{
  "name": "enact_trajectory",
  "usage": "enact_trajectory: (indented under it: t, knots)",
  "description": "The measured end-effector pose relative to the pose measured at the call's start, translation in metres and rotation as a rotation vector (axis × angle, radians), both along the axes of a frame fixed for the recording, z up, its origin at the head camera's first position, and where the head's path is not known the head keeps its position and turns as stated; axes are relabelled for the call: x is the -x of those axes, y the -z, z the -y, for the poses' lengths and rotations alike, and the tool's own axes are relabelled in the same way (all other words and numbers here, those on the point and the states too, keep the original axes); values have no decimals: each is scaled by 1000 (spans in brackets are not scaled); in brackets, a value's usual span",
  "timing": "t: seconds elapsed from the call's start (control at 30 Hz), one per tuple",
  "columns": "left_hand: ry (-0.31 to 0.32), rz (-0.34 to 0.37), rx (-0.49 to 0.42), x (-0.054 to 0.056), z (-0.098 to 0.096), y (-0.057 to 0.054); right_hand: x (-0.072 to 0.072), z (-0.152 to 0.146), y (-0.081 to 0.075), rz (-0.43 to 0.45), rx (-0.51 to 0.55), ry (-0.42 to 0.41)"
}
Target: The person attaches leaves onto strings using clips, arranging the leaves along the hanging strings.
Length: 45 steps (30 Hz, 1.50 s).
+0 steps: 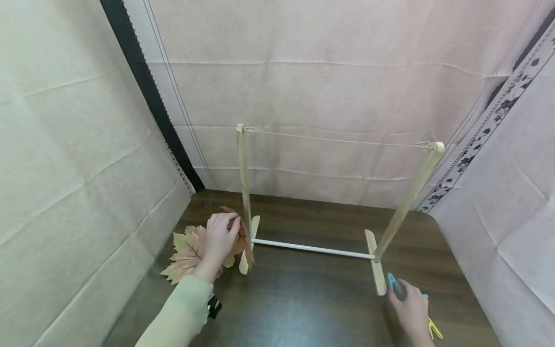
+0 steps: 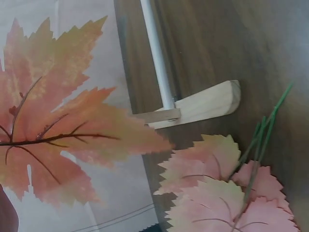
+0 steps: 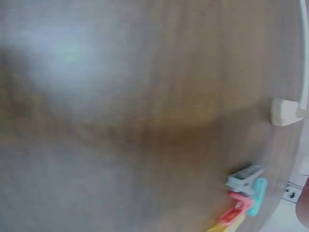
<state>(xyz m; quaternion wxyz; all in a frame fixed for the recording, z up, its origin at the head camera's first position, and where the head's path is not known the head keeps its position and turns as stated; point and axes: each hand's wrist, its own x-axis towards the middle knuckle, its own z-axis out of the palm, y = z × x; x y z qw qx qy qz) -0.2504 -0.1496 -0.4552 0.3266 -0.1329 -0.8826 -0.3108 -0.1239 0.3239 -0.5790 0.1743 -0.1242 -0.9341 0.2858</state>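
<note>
My left hand (image 1: 221, 236) pinches an orange maple leaf (image 2: 53, 130) of artificial make, held up beside the left post of a wooden stand (image 1: 244, 178). Under that hand lie more pink and yellow-green leaves (image 1: 184, 255), whose green stems (image 2: 260, 140) show in the left wrist view. At the stand's right foot, my right hand (image 1: 409, 308) holds a light-blue clothespin (image 1: 392, 282) between thumb and fingers. Beside this hand are more clothespins on the table: a yellow one (image 1: 435, 329), a red one (image 3: 236, 208), a grey one (image 3: 245, 179) and a teal one (image 3: 258, 195).
A thin string (image 1: 334, 140) is tied between the tops of the stand's two posts. Low down, a white rod (image 1: 312, 248) joins its feet. Pale cloth walls (image 1: 321, 86) enclose the dark wooden table (image 1: 303, 294) at the back and both sides.
</note>
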Motion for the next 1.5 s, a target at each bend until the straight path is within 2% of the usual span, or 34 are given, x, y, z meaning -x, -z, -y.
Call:
enact_trajectory:
  t: [0.1,0.23,0.47,0.6,0.8,1.1,1.3,1.5]
  knots:
    - [16,-26,1,2,-3,-4,5,3,-9,-39,19,-8]
    - [28,-47,-12,4,-6,-8,9,7,-22,-1,50,-12]
    - [23,40,-74,8,-11,-15,18,13,-45,28,104,-11]
    - [53,61,-112,8,-15,-21,25,18,-61,25,126,-11]
    - [112,79,-133,9,-22,-32,34,26,-83,-39,133,-47]
    - [138,167,-168,12,-29,-45,46,38,-113,-110,162,-119]
    - [138,145,-180,15,-32,-45,53,46,-126,-168,174,-148]
    - [141,93,-165,19,-34,-53,63,56,-147,-184,167,-184]
